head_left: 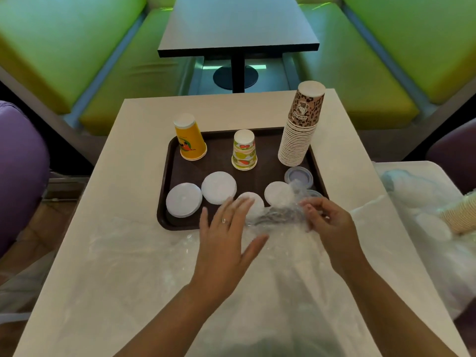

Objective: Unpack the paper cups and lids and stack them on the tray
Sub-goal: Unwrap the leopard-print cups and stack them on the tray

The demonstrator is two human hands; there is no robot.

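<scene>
Head view: right hand pinches the thin, slippery plastic wrap between both hands; left hand spread flat, touching it. Light lids just beyond: grip their rims.

Tray: 1; cup stacks: 3, at 10, 12 and 2 o'clock; white lid stacks: 4; clear lids at 3 o'clock: 2.

both bare forearms reach in from the near edge. the left hand is flat, fingers straight and spread, a ring on one finger. the right hand, to its right, has fingers curled in a pinch.
</scene>
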